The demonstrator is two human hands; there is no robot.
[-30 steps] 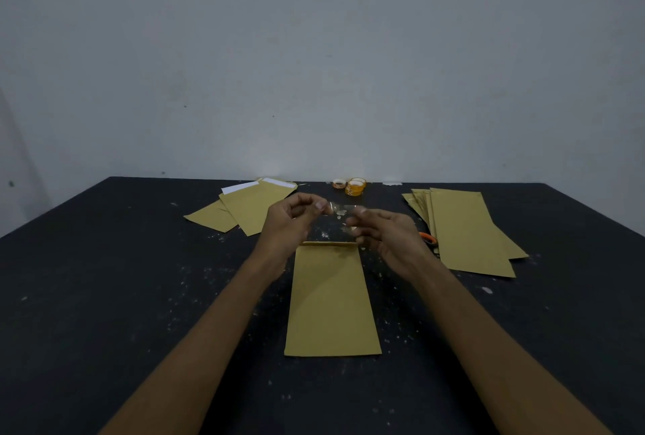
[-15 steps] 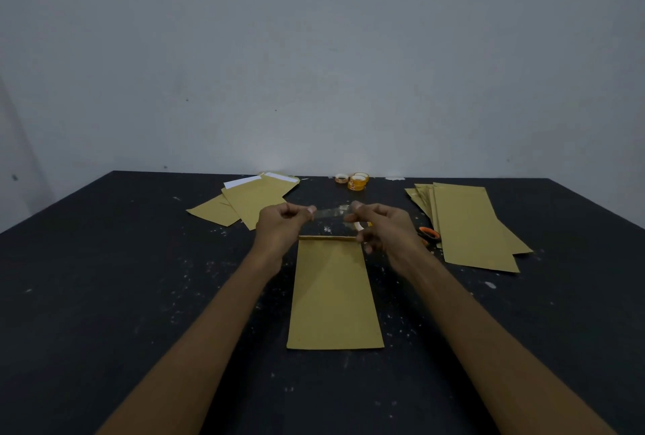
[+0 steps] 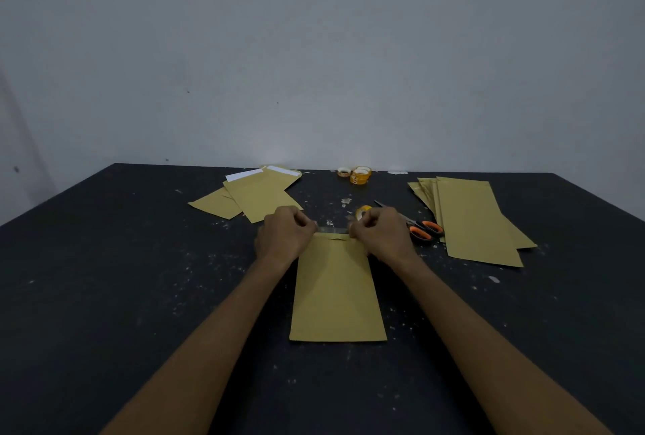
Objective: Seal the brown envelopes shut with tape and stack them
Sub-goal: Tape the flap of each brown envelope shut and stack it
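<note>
One brown envelope (image 3: 336, 291) lies lengthwise in front of me on the black table (image 3: 122, 277). A clear strip of tape (image 3: 332, 229) stretches across its far end, low over the flap. My left hand (image 3: 284, 235) pinches the strip's left end and my right hand (image 3: 382, 234) pinches its right end. Just behind my right hand stands a yellow tape roll (image 3: 363, 212). A pile of brown envelopes (image 3: 469, 218) lies at the right. Another loose group of brown envelopes (image 3: 256, 195) lies at the back left, some with white flaps showing.
Orange-handled scissors (image 3: 420, 228) lie between my right hand and the right pile. Two more tape rolls (image 3: 359, 175) stand at the table's far edge by the grey wall. White specks and scraps dot the tabletop.
Both hands have lowered the taut tape strip from above the table down to the envelope's far edge. The yellow tape roll behind my right hand has come into sight.
</note>
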